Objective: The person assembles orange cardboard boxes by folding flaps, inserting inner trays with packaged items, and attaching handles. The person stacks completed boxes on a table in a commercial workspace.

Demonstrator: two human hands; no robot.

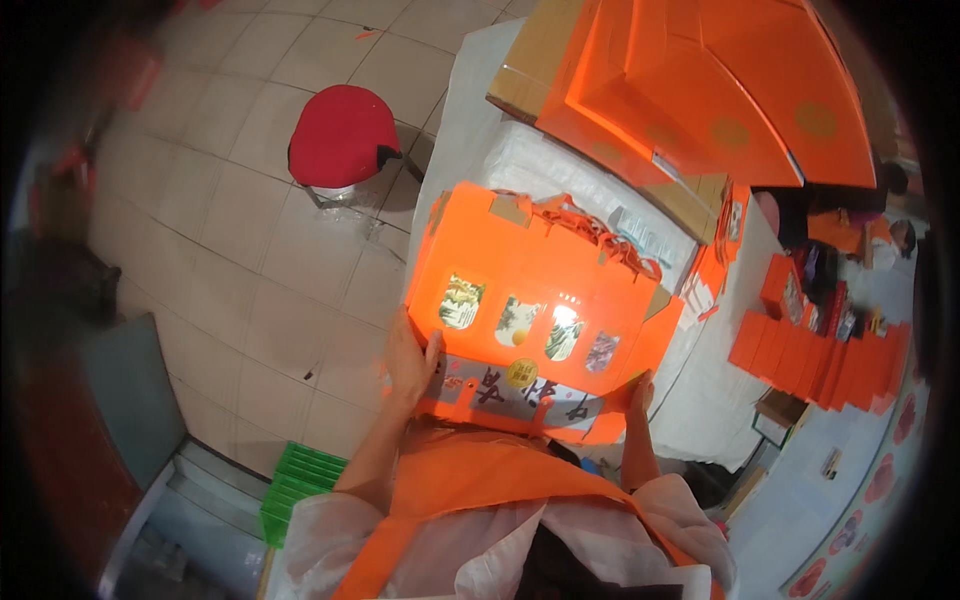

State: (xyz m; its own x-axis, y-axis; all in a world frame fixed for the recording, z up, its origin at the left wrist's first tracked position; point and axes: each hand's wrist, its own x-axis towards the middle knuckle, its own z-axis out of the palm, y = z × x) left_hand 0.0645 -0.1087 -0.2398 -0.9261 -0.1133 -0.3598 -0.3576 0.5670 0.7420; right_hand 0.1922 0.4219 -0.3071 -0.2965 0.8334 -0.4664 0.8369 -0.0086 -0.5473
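While the left hand (408, 364) and right hand (641, 393) gripped the orange box (530, 265) by its near sides, just before the apron (490, 472), an uneven hold could have tipped it off the tabletop's (695, 405) near edge. Loose cords (600, 228) along its far side might have snagged. Room ran leftward over the floor (275, 270); beyond, a cardboard carton (533, 60) limited reach.

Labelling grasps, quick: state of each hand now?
Left hand: holding the orange box at its left side, thumb on top.
Right hand: holding the same box near its right edge.
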